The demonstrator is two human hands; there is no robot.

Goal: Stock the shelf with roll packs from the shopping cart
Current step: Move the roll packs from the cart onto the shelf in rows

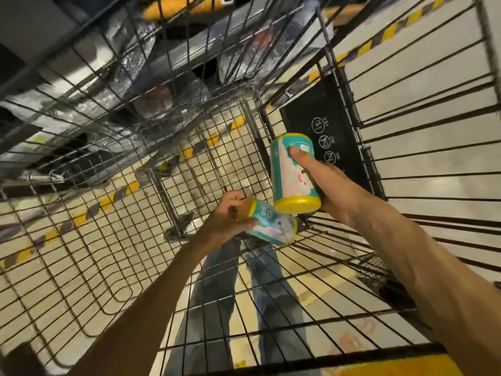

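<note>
The shopping cart (113,256), a wire-mesh basket, is standing on a pale floor (423,85) that is carrying yellow-and-black striped tape (89,213). A black warning panel (328,131) is lying against the cart's wire wall.

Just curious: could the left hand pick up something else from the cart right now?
Probably not. The left hand already grips a roll pack, and the right hand holds another pack, so both are full. No other pack shows in the cart.

Teal-yellow roll packs (294,175), blk placard (339,126), yellow-blk floor tape (108,199)
</note>
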